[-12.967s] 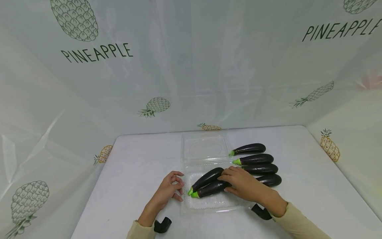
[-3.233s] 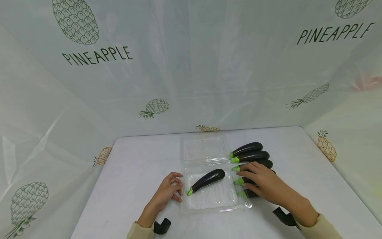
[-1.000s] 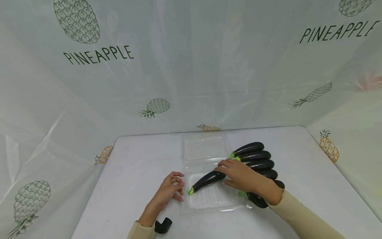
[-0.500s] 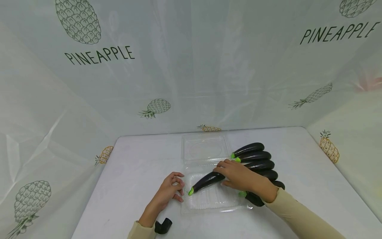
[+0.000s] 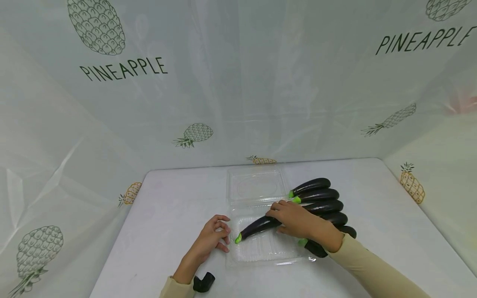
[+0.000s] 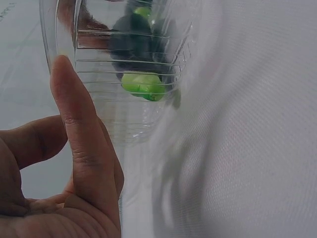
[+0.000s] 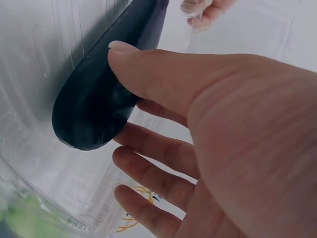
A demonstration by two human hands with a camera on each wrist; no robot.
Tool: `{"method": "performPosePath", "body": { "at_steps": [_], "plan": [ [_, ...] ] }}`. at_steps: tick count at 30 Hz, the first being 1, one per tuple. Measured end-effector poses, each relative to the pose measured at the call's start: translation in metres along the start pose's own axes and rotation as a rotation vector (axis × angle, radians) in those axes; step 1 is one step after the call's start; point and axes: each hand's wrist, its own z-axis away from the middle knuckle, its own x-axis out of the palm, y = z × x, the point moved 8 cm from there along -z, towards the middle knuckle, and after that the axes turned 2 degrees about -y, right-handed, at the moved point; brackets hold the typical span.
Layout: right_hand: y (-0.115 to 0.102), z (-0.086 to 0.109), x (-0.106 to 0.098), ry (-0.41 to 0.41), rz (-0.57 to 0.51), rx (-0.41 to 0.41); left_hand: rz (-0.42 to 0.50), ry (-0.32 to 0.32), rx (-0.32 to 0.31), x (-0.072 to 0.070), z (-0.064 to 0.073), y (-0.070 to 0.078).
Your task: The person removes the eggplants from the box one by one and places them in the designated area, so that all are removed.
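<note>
A clear plastic clamshell container (image 5: pixel 257 260) lies with its lid (image 5: pixel 257 182) folded back flat. Inside it one dark eggplant (image 5: pixel 261 225) with a green stem end rests diagonally. My right hand (image 5: pixel 298 221) pinches the eggplant's thick end; in the right wrist view the thumb (image 7: pixel 143 72) lies across the skin, and fingers reach along its other side. At the container's left edge is my left hand (image 5: pixel 210 238), holding nothing, its fingers loosely bent. The left wrist view has one straight finger (image 6: pixel 79 114) against the container's ribbed wall.
Several more eggplants (image 5: pixel 320 195) lie in a fanned row to the right of the container, the nearest ones partly covered by the right arm. A black curved piece (image 5: pixel 204 282) sits by the left wrist. A pineapple-print curtain (image 5: pixel 238 82) surrounds the white table (image 5: pixel 167 198).
Earlier two eggplants were in the container, later one, with the right hand over the row at the right. That hand then moved left onto the remaining eggplant. The left hand stayed put.
</note>
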Motion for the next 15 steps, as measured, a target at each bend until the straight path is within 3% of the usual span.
{"method": "performPosePath", "body": {
  "at_steps": [15],
  "plan": [
    [-0.0039, -0.0037, 0.002, -0.007, 0.016, -0.002, 0.005, -0.004, 0.0, -0.0006, -0.0004, 0.0003]
  ]
}}
